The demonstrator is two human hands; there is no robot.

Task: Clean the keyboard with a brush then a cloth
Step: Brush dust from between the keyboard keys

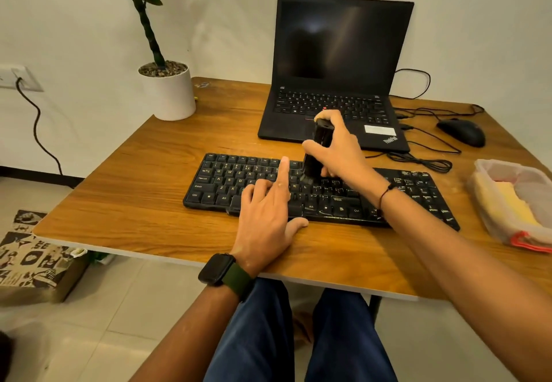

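On the brown wooden desk (149,178), the right hand (337,148) grips a black cylindrical brush (317,151) upright, bristles just below the grip on the black plastic keyboard (221,184). The left hand (268,217), fingers straight, steadies the keys. Brushing seems underway; the yellow folded cloth (513,202) waits in its clear box, well right of the grip.

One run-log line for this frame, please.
phase: brushing | right hand: grips black brush on black keyboard | left hand: steadies keyboard

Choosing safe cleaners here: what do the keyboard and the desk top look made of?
Keyboard: matte black plastic, judging by its moulded keycaps with printed legends. Desk top: wood or wood-look laminate, with brown grain and a pale edge; which one is unclear.
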